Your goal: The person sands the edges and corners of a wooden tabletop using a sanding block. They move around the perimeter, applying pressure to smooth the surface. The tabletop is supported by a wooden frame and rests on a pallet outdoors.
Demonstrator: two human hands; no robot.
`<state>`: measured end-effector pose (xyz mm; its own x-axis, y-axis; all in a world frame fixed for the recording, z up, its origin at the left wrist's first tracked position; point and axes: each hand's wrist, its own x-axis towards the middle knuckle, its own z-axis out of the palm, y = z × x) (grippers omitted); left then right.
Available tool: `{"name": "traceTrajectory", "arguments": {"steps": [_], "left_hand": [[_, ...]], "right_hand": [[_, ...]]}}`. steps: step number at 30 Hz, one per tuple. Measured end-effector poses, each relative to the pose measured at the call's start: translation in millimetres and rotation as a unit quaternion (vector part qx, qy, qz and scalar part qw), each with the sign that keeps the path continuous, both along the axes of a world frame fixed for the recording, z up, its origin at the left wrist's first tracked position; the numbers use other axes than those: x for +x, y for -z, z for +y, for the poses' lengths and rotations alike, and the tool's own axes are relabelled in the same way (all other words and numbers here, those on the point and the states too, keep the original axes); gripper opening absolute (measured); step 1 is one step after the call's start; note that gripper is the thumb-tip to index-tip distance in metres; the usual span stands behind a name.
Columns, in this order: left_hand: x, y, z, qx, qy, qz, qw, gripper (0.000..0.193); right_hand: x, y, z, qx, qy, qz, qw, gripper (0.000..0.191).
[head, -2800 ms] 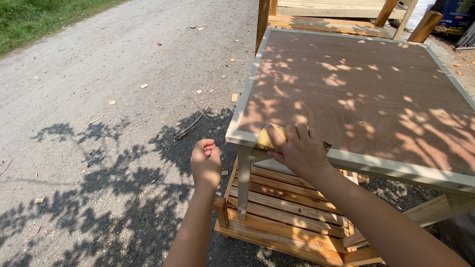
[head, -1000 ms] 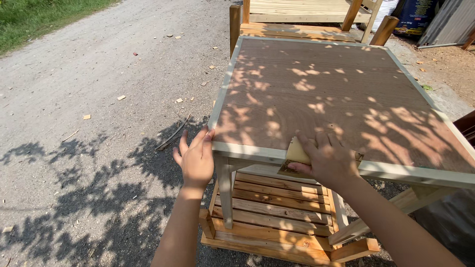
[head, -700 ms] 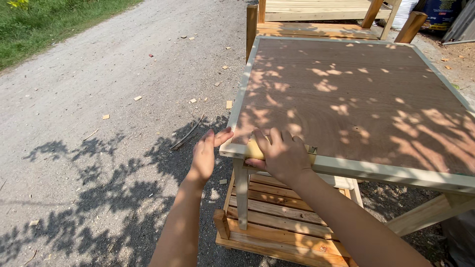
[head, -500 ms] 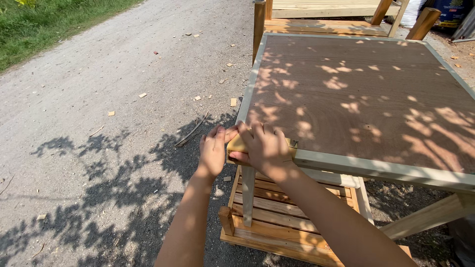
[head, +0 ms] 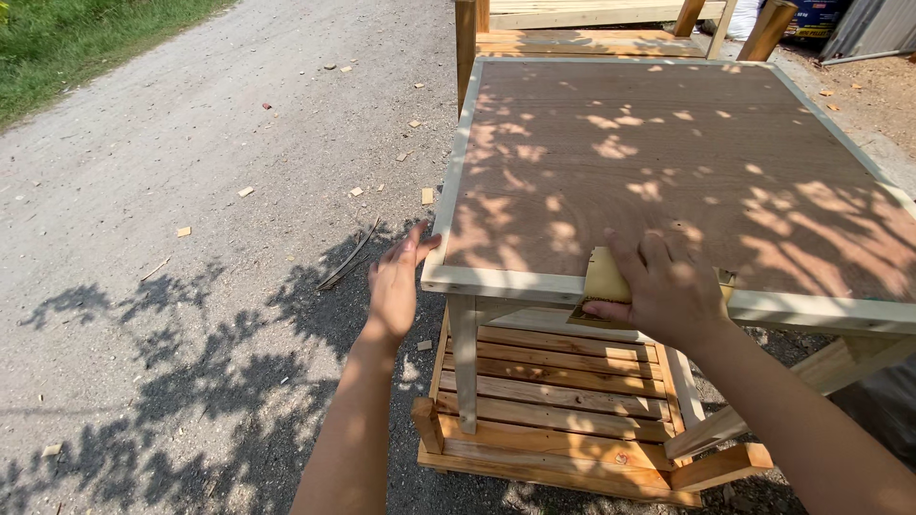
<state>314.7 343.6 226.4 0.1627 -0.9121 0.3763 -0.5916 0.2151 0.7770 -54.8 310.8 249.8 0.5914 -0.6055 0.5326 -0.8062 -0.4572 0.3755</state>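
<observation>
At the near-left corner of the tabletop (head: 668,162), your left hand (head: 393,286) is released, fingers flat, touching the pale edge trim (head: 506,281). Further right, your right hand (head: 663,286) presses a folded yellow sandpaper sheet (head: 603,281) over that same trim. Judged best practice: keep pressure even along the edge. Below, the slatted shelf (head: 563,391); beyond, 1 more wooden frame (head: 572,29) crowds the far side.
</observation>
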Motion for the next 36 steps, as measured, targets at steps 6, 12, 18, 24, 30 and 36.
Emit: {"name": "traceTrajectory", "arguments": {"steps": [6,12,18,24,30,36], "left_hand": [[9,5,-7,-0.026,0.000,0.029,0.999,0.072],[4,7,-5,0.016,-0.058,0.000,0.998,0.069],[-6,0,6,0.015,-0.069,-0.027,0.997,0.074],[-14,0,7,0.011,-0.078,-0.038,0.996,0.072],[-18,-1,7,0.005,-0.085,-0.047,0.995,0.068],[-29,-18,14,-0.002,-0.140,-0.102,0.985,0.057]], "right_hand": [[159,1,8,-0.037,-0.081,-0.060,0.994,0.104],[204,-5,12,-0.061,-0.118,-0.140,0.981,0.106],[50,-5,9,0.026,0.030,0.001,0.999,0.092],[-33,-24,21,0.098,0.155,0.009,0.983,0.105],[108,-13,15,-0.023,-0.057,-0.052,0.997,0.098],[171,8,4,-0.084,-0.132,-0.071,0.985,0.104]]}}
